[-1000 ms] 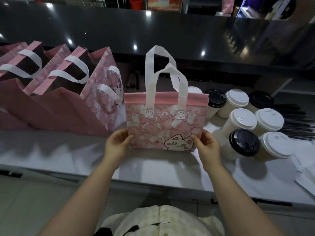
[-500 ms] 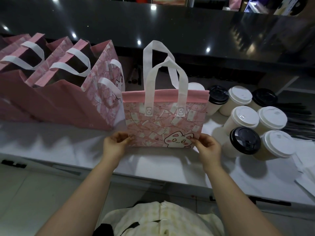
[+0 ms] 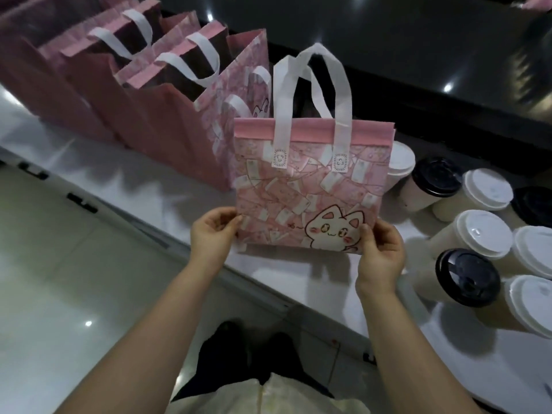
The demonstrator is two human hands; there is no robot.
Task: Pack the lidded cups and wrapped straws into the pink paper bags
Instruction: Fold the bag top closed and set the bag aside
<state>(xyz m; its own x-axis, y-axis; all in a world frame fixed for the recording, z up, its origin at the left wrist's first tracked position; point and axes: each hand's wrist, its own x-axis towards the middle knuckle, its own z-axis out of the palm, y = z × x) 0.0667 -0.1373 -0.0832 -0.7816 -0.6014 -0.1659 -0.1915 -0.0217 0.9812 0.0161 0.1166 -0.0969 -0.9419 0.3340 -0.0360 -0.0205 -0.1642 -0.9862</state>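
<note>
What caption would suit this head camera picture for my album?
Left hand and right hand pinch a pink cat bag upright beside lidded cups.

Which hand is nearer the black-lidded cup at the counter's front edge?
Right. The right hand pinches the lower right corner of the pink bag, beside the black-lidded cup; the left hand pinches the opposite corner, across the bag from it.

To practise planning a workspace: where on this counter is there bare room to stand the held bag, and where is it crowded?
Free: the counter strip along the near edge, bordered by the open pink bags behind and the held bag on its right. A smaller patch lies in front of the nearest black-lidded cup. Crowded: lidded cups fill the right.
</note>
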